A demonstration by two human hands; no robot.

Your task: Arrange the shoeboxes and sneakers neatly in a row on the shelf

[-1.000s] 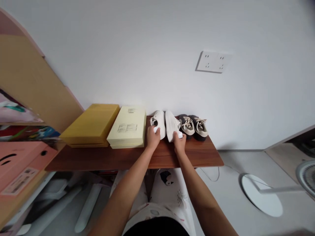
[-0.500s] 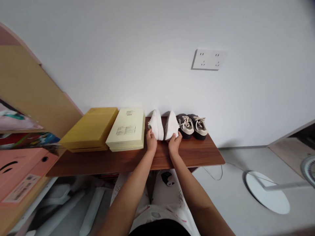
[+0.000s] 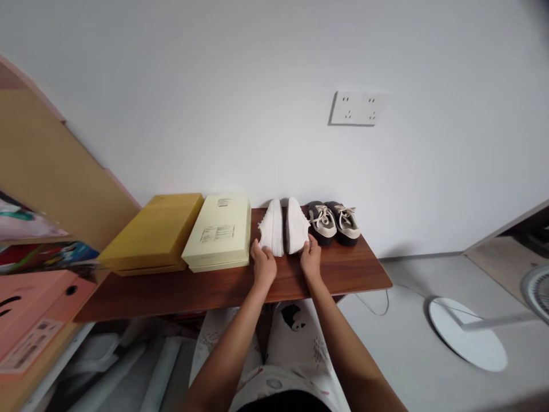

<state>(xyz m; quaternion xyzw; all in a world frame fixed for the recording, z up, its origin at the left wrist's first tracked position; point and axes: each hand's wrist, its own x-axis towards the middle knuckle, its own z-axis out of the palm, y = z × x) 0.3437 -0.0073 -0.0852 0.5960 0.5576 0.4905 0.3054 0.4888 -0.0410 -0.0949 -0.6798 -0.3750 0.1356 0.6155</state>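
Observation:
Two white sneakers lie on their sides, soles facing each other, on a dark wooden tabletop (image 3: 206, 292). My left hand (image 3: 263, 264) grips the heel end of the left white sneaker (image 3: 271, 228). At the heel of the right white sneaker (image 3: 297, 226), my right hand (image 3: 311, 257) has its fingers closed on the shoe's outer side. A narrow gap separates the two soles. Just right of them stands a pair of dark shoes (image 3: 322, 222) with cream laces and heels, upright. To the left of my left hand rests a pale yellow shoebox (image 3: 219, 232).
A mustard-yellow box (image 3: 156, 232) sits left of the pale one. A pink box (image 3: 32, 315) is at the lower left, by a wooden shelf. The white wall with a socket plate (image 3: 359, 109) rises behind the table. A fan base (image 3: 469, 335) and a cable are on the floor.
The white sneakers have turned from slanting apart to lying nearly parallel, their soles drawn straighter and moved slightly toward me. Both hands stay on them. The camera view has shifted a little.

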